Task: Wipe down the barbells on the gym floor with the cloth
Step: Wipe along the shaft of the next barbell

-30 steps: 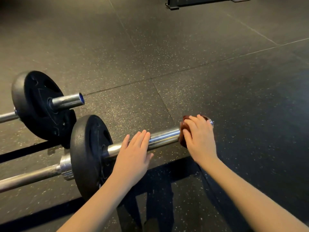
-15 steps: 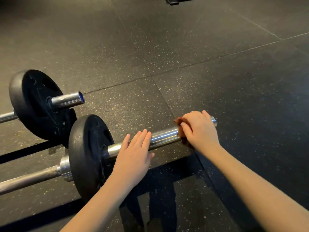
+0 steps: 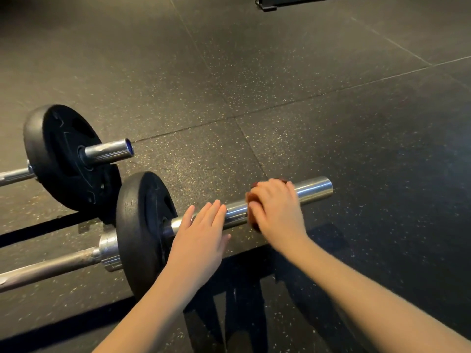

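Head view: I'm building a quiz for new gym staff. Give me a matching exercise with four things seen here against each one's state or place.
Column 1
1 left hand
2 right hand
3 cloth
4 far barbell

Column 2
A reddish-brown, wrapped on the sleeve of the near barbell
B fingers straight, resting on that sleeve
C untouched, lying behind the near one
D fingers curled round the cloth

Pairs: 1-B; 2-D; 3-A; 4-C

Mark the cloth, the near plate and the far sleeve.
cloth (image 3: 252,221): head view, brown left edge.
near plate (image 3: 136,220): head view, black rim.
far sleeve (image 3: 107,150): head view, mid chrome barrel.
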